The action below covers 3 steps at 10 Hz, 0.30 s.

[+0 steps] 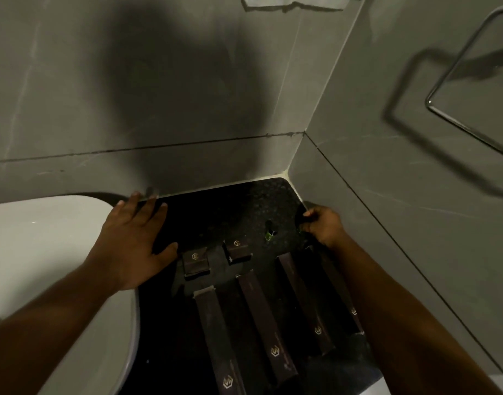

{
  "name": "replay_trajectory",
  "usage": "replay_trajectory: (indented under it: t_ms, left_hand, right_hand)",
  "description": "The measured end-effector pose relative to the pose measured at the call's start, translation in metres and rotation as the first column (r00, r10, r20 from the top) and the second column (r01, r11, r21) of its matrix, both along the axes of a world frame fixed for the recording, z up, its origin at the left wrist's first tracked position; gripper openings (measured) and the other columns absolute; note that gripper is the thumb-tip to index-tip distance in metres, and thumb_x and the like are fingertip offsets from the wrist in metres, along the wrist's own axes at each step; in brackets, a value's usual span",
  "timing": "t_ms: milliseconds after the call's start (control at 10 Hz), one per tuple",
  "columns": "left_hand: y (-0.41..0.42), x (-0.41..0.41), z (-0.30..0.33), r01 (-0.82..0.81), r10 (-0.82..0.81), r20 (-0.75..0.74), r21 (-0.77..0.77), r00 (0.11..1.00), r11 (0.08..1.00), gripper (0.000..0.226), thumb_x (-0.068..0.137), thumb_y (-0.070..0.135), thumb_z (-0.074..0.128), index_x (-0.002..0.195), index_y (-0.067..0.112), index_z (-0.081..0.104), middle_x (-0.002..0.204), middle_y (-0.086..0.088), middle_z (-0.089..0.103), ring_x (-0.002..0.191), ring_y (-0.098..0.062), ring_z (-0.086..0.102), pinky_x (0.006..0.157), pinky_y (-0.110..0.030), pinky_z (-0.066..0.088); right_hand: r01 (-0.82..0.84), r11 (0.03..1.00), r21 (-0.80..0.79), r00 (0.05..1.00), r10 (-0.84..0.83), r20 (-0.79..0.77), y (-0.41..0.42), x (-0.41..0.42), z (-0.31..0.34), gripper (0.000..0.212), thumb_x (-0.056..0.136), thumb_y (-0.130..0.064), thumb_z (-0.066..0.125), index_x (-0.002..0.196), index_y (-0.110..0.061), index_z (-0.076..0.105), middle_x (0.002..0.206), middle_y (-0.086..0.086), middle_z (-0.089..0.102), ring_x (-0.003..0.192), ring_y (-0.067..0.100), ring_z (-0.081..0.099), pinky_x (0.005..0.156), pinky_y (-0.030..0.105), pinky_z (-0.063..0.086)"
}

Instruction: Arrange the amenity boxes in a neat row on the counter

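Several long dark brown amenity boxes lie side by side on the black speckled counter (230, 206): one at the left (216, 337), one in the middle (266, 323), one further right (301, 297), and another partly hidden under my right forearm. Two small square brown boxes stand behind them, one (195, 262) beside my left thumb and one (236, 250) to its right. My left hand (133, 240) lies flat on the counter's left part with fingers spread, holding nothing. My right hand (323, 225) is closed around a dark object by the right wall; what it is cannot be made out.
A white basin (45, 252) borders the counter on the left. Grey tiled walls close the back and right. A small dark bottle with a green base (269, 232) stands near my right hand. A metal towel rail (458, 81) hangs on the right wall.
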<state>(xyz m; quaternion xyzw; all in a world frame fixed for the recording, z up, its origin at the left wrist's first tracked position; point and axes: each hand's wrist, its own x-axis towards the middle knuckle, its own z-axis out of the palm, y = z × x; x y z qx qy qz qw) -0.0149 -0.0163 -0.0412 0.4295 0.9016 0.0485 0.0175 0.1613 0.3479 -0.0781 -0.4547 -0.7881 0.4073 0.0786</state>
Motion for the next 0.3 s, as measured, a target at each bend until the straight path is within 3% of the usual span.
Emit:
replay_trajectory:
  t_ms: [200,300]
  left_hand:
    - [0.000,0.000,-0.001,-0.011,0.010,-0.018,-0.005,1.000,1.000,0.090,0.076,0.070,0.022,0.146,0.014,0.033,0.155,-0.013,0.032,0.146,-0.037,0.015,0.117,-0.050,0.013]
    - [-0.001,0.002,-0.001,-0.020,0.020,-0.003,-0.002,1.000,1.000,0.090,0.077,0.069,0.024,0.146,0.012,0.033,0.155,-0.014,0.030,0.146,-0.037,0.016,0.117,-0.051,0.015]
  right_hand:
    - [-0.047,0.999,0.016,0.998,0.047,0.043,-0.004,0.004,-0.001,0.030,0.076,0.001,0.073,0.101,-0.012,0.061,0.093,0.001,0.058,0.093,0.023,0.059,0.077,0.028,0.047]
    - [-0.097,0.993,0.060,0.995,0.098,-0.010,-0.009,0.010,0.007,0.052,0.076,0.000,0.073,0.124,-0.012,0.056,0.104,-0.003,0.059,0.094,0.012,0.054,0.077,0.018,0.043]
